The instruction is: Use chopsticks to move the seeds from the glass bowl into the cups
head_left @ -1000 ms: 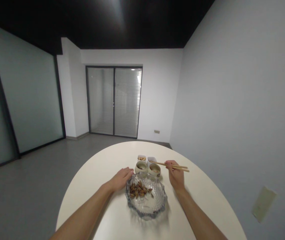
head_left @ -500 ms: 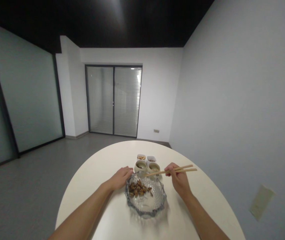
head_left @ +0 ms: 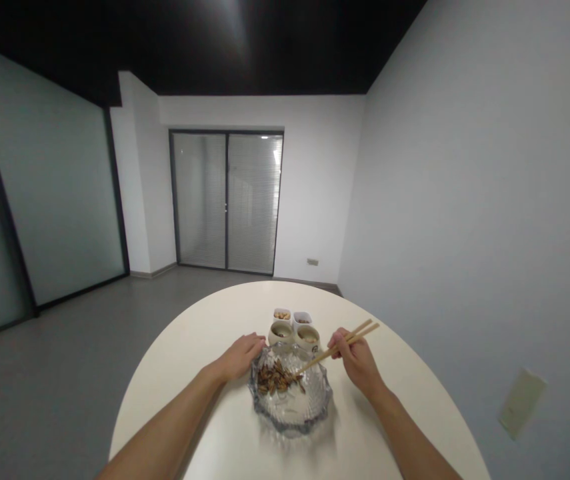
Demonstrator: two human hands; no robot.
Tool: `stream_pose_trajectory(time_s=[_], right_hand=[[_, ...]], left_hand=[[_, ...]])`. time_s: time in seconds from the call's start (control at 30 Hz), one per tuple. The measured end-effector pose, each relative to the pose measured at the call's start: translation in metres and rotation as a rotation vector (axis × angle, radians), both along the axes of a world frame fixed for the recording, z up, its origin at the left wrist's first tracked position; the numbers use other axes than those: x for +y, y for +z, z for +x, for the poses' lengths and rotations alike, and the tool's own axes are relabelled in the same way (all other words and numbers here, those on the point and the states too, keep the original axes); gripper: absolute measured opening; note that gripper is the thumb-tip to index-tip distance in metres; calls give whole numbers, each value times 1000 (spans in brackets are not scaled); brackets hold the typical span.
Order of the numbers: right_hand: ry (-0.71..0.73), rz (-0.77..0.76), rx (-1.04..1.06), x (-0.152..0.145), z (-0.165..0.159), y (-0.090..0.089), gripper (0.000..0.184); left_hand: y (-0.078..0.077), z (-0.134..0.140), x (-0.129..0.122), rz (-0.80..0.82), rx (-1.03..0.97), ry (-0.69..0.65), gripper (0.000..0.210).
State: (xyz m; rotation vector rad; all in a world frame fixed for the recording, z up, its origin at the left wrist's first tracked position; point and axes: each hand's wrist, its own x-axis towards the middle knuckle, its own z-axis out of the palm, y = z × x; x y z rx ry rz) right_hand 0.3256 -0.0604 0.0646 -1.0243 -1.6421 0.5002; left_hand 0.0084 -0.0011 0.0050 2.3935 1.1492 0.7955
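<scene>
Wooden chopsticks (head_left: 337,351) are held in my right hand (head_left: 357,360), their tips reaching down into a clear glass bowl (head_left: 292,427). Inside it, mostly on the left, lies a pile of brown, elongated pieces (head_left: 275,378), striped and insect-like; the tips are at the pile's right edge. Whether they pinch a piece is too small to tell. My left hand (head_left: 242,355) lies at the bowl's upper left rim, fingers stretched out, touching it or very close.
Behind the bowl stand two small round pots, a left pot (head_left: 275,339) and a right pot (head_left: 307,343). Farther back are a white dish with tan pieces (head_left: 282,315) and a white dish with dark contents (head_left: 303,320). All stand on a round cream table (head_left: 205,310).
The chopsticks have tilted down, their tips moving from above the bowl's far rim to the pile inside. My left hand and the bowl have stayed in place.
</scene>
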Motion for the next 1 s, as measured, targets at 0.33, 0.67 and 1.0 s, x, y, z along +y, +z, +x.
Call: stream_pose_trajectory(time_s=[0.33, 0.67, 1.0], right_hand=[[-11, -28, -20, 2, 1, -5, 67], [-20, -9, -80, 3, 5, -6, 63], [-36, -63, -76, -2, -2, 0, 60]], left_hand=[[2, 0, -1, -14, 9, 14, 66], [3, 1, -2, -13, 6, 2, 66], [3, 1, -1, -24, -3, 29, 65]])
